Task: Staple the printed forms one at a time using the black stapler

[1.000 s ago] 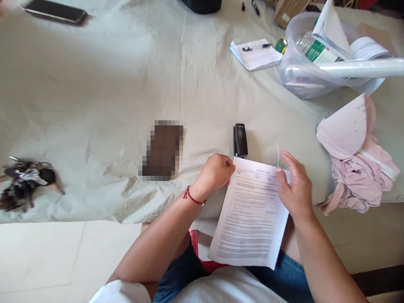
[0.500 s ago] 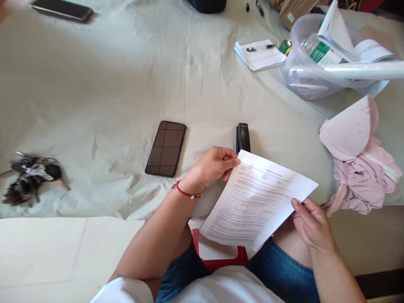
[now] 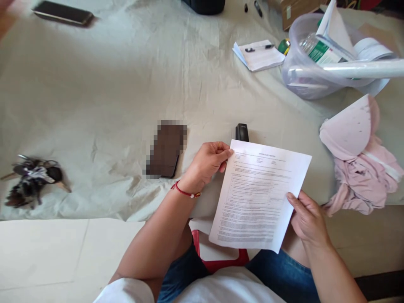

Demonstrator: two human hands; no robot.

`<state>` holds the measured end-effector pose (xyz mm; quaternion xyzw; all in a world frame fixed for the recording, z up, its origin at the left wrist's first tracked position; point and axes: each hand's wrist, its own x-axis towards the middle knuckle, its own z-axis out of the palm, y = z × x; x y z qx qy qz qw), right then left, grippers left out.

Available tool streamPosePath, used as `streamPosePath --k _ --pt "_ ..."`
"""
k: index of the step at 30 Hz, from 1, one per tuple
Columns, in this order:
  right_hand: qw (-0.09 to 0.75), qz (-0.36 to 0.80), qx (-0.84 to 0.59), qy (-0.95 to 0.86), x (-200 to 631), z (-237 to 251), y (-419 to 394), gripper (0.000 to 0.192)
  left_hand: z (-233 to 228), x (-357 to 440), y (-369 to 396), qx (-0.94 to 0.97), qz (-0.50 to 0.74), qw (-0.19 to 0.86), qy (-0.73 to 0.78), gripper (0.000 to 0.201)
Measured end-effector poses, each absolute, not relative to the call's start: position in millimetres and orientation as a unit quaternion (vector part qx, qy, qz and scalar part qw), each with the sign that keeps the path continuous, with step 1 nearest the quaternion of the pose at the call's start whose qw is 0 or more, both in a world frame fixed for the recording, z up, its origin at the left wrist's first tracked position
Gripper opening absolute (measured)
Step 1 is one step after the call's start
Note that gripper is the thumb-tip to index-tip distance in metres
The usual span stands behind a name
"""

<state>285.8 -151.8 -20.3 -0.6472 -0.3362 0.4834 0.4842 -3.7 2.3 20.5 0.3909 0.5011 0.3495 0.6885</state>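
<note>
I hold a printed sheaf of paper (image 3: 259, 193) with both hands over my lap at the bed's front edge. My left hand (image 3: 206, 162) pinches its upper left corner; a red bracelet sits on that wrist. My right hand (image 3: 307, 219) grips the sheet's right edge low down, thumb on the front. A black stapler (image 3: 241, 132) lies on the pale sheet just beyond the paper's top edge, partly hidden by it. A dark phone (image 3: 166, 148) lies left of my left hand.
A bunch of keys (image 3: 31, 179) lies at the far left. A clear plastic tub (image 3: 318, 75) with a bottle and rolled papers stands at the back right, a notepad with pen (image 3: 259, 54) beside it. Pink cloth (image 3: 360, 160) is heaped at right. Another phone (image 3: 63, 12) lies back left.
My right hand slid from the paper's top right down to its right edge. The paper tilted, then came back nearly upright and rose to cover more of the stapler.
</note>
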Motion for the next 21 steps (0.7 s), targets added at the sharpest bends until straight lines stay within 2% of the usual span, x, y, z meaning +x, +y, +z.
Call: streamPosePath --k 4,7,13,21 --pt "0.510 0.444 -0.643 -0.359 282 -13 -126 0.033 14 -3 6 0.374 0.402 0.657 0.516 0.019" --pt "0.539 0.410 -0.631 -0.378 281 -5 -94 0.031 12 -1 6 0.375 0.425 0.647 0.511 0.027" --pt "0.573 0.390 -0.603 -0.395 277 6 -33 0.038 14 -1 2 0.341 0.402 0.723 0.447 0.046" --pt "0.530 0.449 -0.590 -0.412 272 -20 -6 0.043 5 -5 3 0.308 0.446 0.683 0.490 0.038"
